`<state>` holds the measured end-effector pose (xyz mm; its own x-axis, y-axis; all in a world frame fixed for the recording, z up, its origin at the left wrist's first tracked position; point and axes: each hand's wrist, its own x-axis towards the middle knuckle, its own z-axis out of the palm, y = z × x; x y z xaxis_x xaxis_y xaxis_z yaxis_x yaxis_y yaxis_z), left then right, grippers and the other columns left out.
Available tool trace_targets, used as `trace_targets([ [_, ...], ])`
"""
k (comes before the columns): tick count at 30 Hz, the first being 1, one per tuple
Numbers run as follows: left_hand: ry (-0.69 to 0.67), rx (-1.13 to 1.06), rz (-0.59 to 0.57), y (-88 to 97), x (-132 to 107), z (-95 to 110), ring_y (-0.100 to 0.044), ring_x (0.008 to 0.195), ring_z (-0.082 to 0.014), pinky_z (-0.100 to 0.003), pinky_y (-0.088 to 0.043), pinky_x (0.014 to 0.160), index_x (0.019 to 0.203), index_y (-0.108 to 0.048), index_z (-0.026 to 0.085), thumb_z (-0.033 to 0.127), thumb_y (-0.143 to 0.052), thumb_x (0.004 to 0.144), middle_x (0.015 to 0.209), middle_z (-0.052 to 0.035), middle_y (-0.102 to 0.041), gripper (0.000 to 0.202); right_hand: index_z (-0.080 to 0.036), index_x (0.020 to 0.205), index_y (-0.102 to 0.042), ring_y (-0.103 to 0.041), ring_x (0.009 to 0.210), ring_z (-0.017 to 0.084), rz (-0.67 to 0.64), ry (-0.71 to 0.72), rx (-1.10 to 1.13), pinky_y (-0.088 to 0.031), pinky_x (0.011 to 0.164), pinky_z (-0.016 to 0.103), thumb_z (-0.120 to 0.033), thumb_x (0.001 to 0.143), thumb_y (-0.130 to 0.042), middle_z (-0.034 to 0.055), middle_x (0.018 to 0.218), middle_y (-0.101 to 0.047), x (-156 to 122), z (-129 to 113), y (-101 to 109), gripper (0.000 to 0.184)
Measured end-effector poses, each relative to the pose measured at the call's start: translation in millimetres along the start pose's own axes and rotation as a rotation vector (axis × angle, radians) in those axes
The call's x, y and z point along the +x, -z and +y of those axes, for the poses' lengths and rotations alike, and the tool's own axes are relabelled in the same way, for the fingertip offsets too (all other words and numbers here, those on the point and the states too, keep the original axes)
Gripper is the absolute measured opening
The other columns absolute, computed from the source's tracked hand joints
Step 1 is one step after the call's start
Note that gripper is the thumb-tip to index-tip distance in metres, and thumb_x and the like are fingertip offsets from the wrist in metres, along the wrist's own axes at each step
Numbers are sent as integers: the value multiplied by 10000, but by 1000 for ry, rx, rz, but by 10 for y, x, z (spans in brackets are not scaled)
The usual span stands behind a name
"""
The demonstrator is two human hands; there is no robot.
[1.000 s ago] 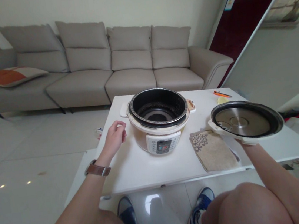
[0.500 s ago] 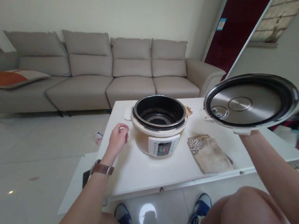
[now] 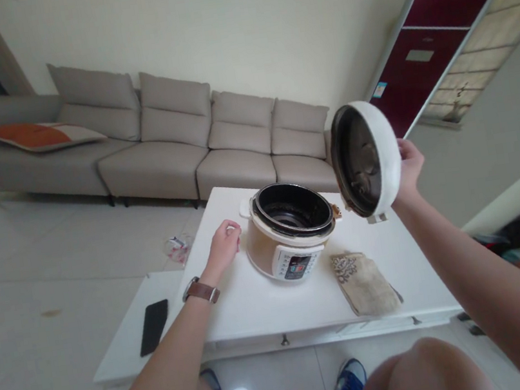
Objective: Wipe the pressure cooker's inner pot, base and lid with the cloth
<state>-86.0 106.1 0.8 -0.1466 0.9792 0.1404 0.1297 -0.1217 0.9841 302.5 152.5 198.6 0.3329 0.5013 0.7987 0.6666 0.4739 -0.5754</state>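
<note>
Right now my right grip (image 3: 411, 166) has the lid (image 3: 387, 150) up above the right part of the counter (image 3: 239, 315), tipped nearly on edge with its dark underside turned toward my left. The fingers look closed on its outer side, though the lid hides exactly what they clasp. My left grip (image 3: 225, 242) is loosely curled with nothing visible in it, just beside the cooker (image 3: 261, 253); I can't tell whether the fingertips touch it.

I judge the lid to be stiff and fairly heavy for one hand, its pale shell smooth and perhaps slippery if damp. I'd hold it at the centre of the outer side, where the weight should balance, and keep my fingers off the inner fittings. The cooker stands upright on the counter with its black inner pot (image 3: 291, 206) uncovered; it looks rigid and heavier still, best taken by both side handles. The folded cloth (image 3: 365, 280) lying nearby should be soft and light.
</note>
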Motion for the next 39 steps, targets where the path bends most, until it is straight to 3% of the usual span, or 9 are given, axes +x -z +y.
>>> trace_targets([
  [3,7,-16,8,15,6,4,-513,464,-149,-247,-368,463,875,-580,224,338,-554,784,565,49,-544,148,-182,951,-740,-682,842,241,31,-14,7,-548,771,388,-317,799,-584,115,948,-770,-75,-83,-231,256],
  [11,-17,-40,-18,25,-13,46,-514,485,-146,-245,-367,479,887,-587,221,327,-536,801,572,49,-536,146,-228,981,-779,-729,1043,282,-213,62,-155,-524,1026,453,-335,832,-604,74,1061,-804,-335,-241,-617,253],
  [19,-4,-64,-13,-35,-2,63,-509,497,-144,-240,-371,477,878,-578,225,334,-546,787,590,49,-532,145,-258,1100,-777,-715,1019,320,-491,124,-437,-519,910,427,-346,871,-561,78,1067,-807,-616,-534,-927,327],
  [24,-2,-70,-25,-88,7,69,-501,490,-143,-242,-374,472,870,-572,228,326,-539,785,581,51,-525,135,-248,1129,-751,-680,1054,323,-593,236,-504,-482,851,396,-311,900,-512,88,1177,-775,-753,-576,-1111,337],
  [30,14,-85,-7,-114,23,41,-487,473,-133,-238,-356,458,879,-563,230,306,-537,788,585,61,-527,121,-233,1150,-709,-653,936,304,-715,320,-627,-420,751,368,-312,942,-482,121,1197,-726,-893,-619,-1213,318],
  [35,12,-66,10,-110,35,4,-509,480,-131,-239,-372,468,932,-563,226,292,-554,788,620,57,-557,158,-207,1159,-689,-658,929,316,-849,393,-683,-417,730,375,-365,919,-528,143,1157,-725,-743,-656,-1143,329],
  [39,35,-68,35,-120,82,-20,-515,456,-133,-247,-371,459,974,-572,210,321,-555,805,619,47,-571,203,-226,1231,-683,-668,996,346,-1030,343,-751,-443,759,393,-505,926,-543,146,1195,-739,-469,-711,-1138,437],
])
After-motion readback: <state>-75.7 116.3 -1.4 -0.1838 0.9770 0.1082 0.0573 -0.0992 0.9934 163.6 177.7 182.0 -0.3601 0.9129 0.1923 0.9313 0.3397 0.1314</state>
